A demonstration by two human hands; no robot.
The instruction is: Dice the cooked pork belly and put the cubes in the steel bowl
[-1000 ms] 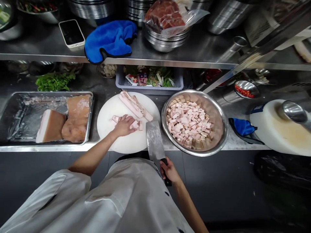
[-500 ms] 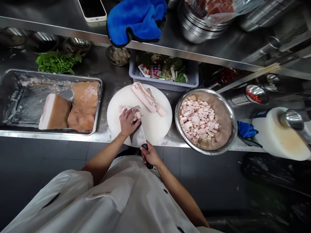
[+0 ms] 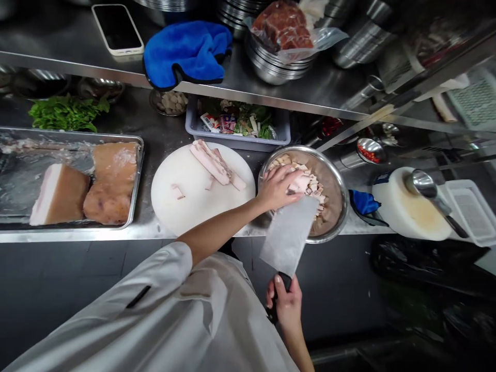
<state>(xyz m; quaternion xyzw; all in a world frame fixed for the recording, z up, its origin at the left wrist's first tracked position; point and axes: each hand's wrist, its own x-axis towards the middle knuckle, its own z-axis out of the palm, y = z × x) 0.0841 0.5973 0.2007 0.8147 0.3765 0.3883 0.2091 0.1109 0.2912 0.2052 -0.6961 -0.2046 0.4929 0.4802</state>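
Note:
My left hand (image 3: 279,188) reaches over the steel bowl (image 3: 341,219), its fingers bent around a clump of pale pork pieces (image 3: 299,183) at the end of the cleaver blade. Diced pork (image 3: 315,187) lies in the bowl below. In my right hand (image 3: 285,302) is the black handle of the cleaver (image 3: 290,232), its broad blade slanting up to the bowl's near rim. To the left, the round white cutting board (image 3: 194,204) bears strips of pork belly (image 3: 213,163) and a few small scraps (image 3: 178,191).
A metal tray (image 3: 132,206) with pork slabs (image 3: 64,194) stands left, leafy greens (image 3: 67,112) behind it. Behind the board is a grey bin (image 3: 236,138) of scraps. An overhead shelf holds a phone (image 3: 118,31), blue cloth (image 3: 188,51) and stacked bowls (image 3: 277,70). A white container (image 3: 411,206) stands right.
Both hands and the cleaver have moved right, from the cutting board to the bowl. Cut pork that lay under my left hand has left the board, leaving small scraps. The view has shifted right.

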